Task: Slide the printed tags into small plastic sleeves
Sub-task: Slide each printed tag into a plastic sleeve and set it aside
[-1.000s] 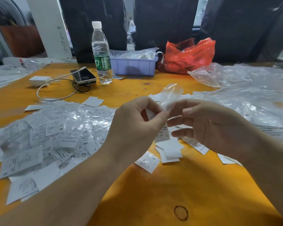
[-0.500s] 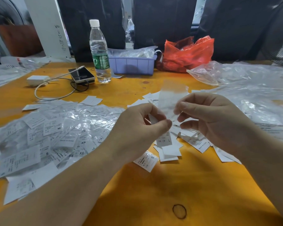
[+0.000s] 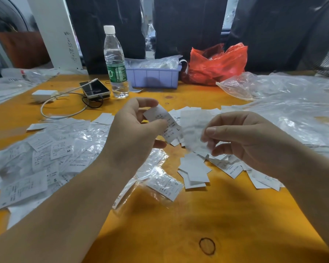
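Observation:
My left hand (image 3: 133,133) pinches a white printed tag (image 3: 164,122) marked L between thumb and fingers, above the table. Just to its right, my right hand (image 3: 241,137) pinches a small clear plastic sleeve (image 3: 195,128) at its lower right side. Tag and sleeve sit side by side, the tag's end near the sleeve's left edge; I cannot tell whether they touch. Loose bare tags (image 3: 195,170) lie under my hands. Sleeved tags (image 3: 61,154) cover the left of the orange table (image 3: 198,215).
At the back stand a water bottle (image 3: 115,63), a purple bin (image 3: 153,75) and a red bag (image 3: 217,63). A phone (image 3: 94,89) with a charger and cable lies back left. Large clear plastic bags (image 3: 285,103) spread over the right side.
My left hand has lifted a tag up and turned it toward the sleeve. My right hand has moved right with the sleeve, so the hands are further apart.

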